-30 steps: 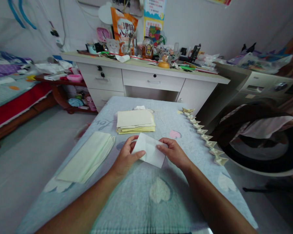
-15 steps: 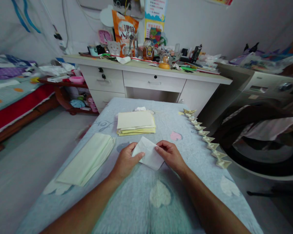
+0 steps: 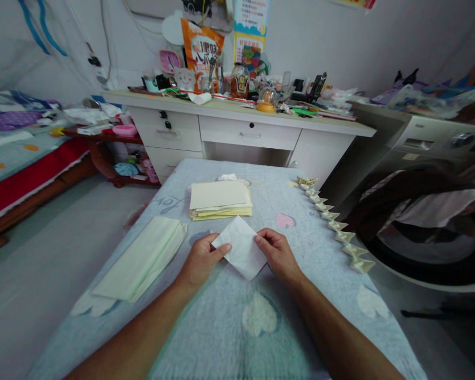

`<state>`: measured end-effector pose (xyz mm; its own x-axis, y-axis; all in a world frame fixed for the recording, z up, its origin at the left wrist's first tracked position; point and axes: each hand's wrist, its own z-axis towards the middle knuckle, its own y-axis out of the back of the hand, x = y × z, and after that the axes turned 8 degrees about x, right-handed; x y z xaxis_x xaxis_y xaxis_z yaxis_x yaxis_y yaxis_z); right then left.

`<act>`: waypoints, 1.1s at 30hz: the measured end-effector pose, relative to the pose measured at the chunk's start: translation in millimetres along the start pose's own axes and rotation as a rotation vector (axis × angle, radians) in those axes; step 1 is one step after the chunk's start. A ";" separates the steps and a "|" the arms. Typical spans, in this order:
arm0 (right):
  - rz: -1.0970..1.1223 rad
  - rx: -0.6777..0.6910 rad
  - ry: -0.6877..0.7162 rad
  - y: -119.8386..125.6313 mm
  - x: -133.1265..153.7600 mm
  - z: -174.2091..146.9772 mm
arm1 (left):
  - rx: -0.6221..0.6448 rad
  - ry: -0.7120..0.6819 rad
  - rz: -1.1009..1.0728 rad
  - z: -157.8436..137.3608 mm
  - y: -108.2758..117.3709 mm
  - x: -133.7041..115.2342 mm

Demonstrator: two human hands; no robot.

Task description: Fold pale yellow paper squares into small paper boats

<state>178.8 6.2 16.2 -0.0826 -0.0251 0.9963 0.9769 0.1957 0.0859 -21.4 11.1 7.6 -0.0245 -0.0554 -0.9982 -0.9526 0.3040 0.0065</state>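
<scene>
Between my two hands is a white square of paper (image 3: 243,250), turned so that one corner points away from me and one toward me. My left hand (image 3: 206,256) pinches its left corner with the thumb on top. The right corner is gripped between the thumb and fingers of my right hand (image 3: 277,253). Just beyond the paper lies a stack of cream and yellow paper sheets (image 3: 219,196). To the left rests a pile of folded pale green paper (image 3: 142,258). A row of folded paper pieces (image 3: 342,230) runs along the right side of the table.
A blue cloth with heart prints covers the table (image 3: 206,338). Behind it stands a white desk (image 3: 245,132) crowded with jars, a snack bag (image 3: 202,53) and small items. A washing machine (image 3: 427,158) with laundry in its opening is at right, a bed (image 3: 27,163) at left.
The paper has been turned slightly and flattened, and now looks like a fuller diamond. My left hand has shifted a little from its face to the left corner.
</scene>
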 end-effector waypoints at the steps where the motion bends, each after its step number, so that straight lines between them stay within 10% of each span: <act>1: 0.001 0.002 -0.003 -0.5 -0.3 -0.2 | -0.004 0.000 0.008 0.5 0.7 1.1; 33: -0.353 -0.029 0.071 -5.6 -8.9 -5.6 | -0.094 -0.043 0.036 2.8 2.3 4.5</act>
<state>175.2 -0.1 6.8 -0.4033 -0.1544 0.9020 0.8957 0.1352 0.4236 -22.8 14.3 2.9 -0.0482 -0.0050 -0.9988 -0.9757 0.2141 0.0460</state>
